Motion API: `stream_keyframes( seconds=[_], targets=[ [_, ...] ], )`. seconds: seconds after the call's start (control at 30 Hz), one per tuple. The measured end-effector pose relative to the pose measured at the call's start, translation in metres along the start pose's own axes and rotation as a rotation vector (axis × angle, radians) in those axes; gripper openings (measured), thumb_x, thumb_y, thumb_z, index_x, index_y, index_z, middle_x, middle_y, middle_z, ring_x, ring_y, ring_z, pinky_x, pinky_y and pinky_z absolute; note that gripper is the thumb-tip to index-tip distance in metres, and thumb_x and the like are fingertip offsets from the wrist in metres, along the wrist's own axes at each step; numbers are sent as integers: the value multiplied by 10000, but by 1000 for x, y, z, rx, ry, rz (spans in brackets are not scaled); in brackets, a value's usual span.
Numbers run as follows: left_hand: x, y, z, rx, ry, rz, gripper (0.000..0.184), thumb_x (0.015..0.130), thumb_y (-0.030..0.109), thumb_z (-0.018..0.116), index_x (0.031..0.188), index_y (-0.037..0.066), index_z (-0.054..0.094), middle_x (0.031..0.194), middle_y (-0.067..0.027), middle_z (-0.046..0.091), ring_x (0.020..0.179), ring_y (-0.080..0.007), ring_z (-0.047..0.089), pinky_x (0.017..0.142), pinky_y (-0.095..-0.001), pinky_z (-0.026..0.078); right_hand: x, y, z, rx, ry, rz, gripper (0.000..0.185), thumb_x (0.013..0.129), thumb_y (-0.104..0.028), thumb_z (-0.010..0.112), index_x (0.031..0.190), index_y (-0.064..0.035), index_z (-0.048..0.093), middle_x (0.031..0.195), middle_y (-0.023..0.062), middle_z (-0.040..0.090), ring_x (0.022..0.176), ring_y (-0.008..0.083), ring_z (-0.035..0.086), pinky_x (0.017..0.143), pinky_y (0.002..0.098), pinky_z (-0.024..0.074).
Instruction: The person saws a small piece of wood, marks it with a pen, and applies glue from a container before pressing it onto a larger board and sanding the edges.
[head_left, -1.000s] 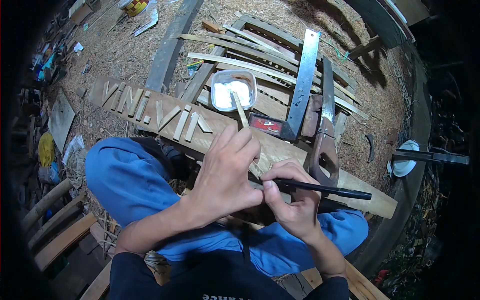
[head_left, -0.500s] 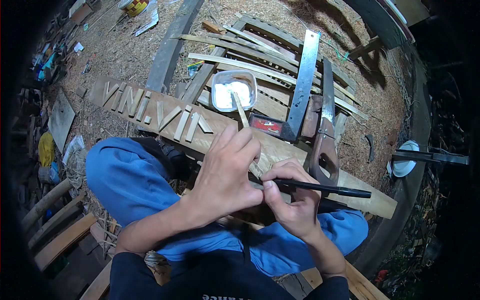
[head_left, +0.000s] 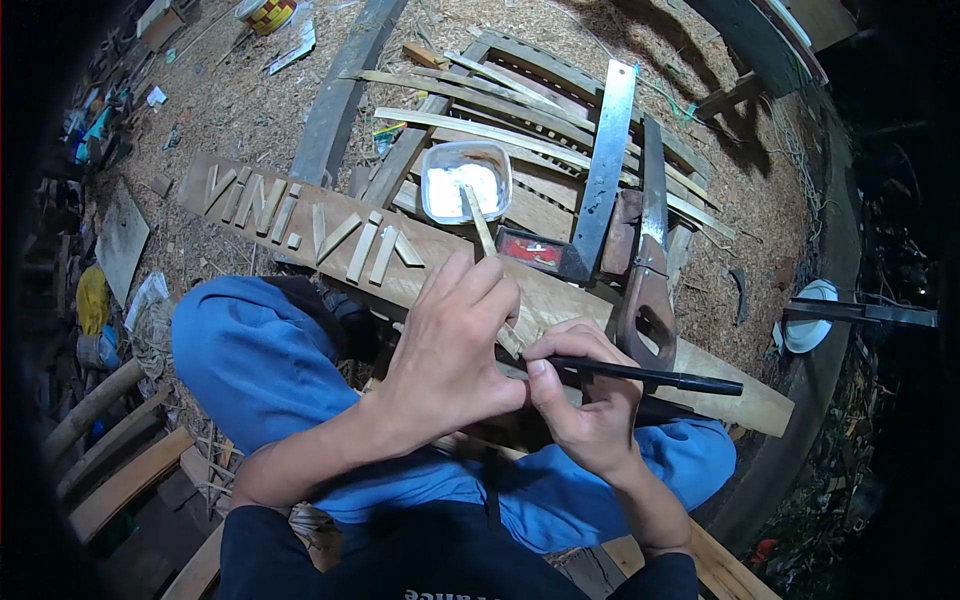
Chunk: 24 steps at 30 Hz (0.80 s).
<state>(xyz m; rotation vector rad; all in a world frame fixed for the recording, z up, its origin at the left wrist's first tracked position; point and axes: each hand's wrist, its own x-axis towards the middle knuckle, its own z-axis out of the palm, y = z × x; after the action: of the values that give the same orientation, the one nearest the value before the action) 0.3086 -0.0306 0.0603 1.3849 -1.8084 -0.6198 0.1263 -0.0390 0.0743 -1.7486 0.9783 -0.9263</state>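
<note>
My right hand (head_left: 590,400) is closed round a black pen (head_left: 690,382) that points down to the right. My left hand (head_left: 445,350) has its fingers bent over the long wooden board (head_left: 440,285); whatever its fingertips hold is hidden, and its thumb meets my right thumb. Several small wood strips (head_left: 363,252) lie on the board to the left. Beyond my left hand stands a plastic tub (head_left: 430,190) of white paste, with a thin stick (head_left: 479,222) leaning in it.
A metal square (head_left: 606,150) and a handsaw (head_left: 652,300) lie right of the tub. Long thin slats (head_left: 490,127) cross a wooden frame behind it. A white bowl (head_left: 812,320) is at the far right, and a grey beam (head_left: 345,100) lies at the upper left.
</note>
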Motion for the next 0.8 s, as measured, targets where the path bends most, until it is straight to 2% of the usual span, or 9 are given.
stream_keyframes(
  seconds=[0.2,0.27,0.5,0.57,0.7,0.8],
  targets=[
    [0,1,0,6,-2,-6,431,553,176,792,801,23,475,872,-141,450,851,-346,447,716,-439,381,1,0,-2,-25,-41,-62,116,847,2,727,962,1,707,858,108,680,784,227,623,691,327,509],
    [0,0,0,10,5,-2,428,554,175,791,801,22,476,872,-141,451,851,-347,449,714,-438,382,0,-3,-3,1,-44,29,115,842,61,691,954,36,697,910,114,653,862,196,609,754,307,507],
    [0,0,1,5,1,-4,426,557,184,788,800,26,476,872,-145,456,852,-348,452,717,-442,381,0,0,-3,-30,-82,-36,119,857,55,690,975,39,693,914,125,660,851,196,620,764,306,507],
    [1,0,0,1,2,4,428,559,189,789,800,26,476,872,-145,456,852,-348,452,717,-441,381,-1,0,1,12,6,31,118,855,-7,723,972,0,713,857,105,687,784,217,634,698,322,516],
    [1,1,-1,15,4,8,443,558,206,801,804,27,481,872,-144,457,848,-347,452,719,-438,380,0,3,2,-16,28,-21,110,863,-3,715,973,2,713,845,102,684,772,198,639,689,311,516],
    [1,1,-1,9,4,8,449,559,214,808,806,27,483,870,-143,456,846,-347,450,721,-439,380,-1,2,1,10,44,33,108,868,1,709,976,1,714,846,101,685,751,181,641,680,305,515]
  ],
)
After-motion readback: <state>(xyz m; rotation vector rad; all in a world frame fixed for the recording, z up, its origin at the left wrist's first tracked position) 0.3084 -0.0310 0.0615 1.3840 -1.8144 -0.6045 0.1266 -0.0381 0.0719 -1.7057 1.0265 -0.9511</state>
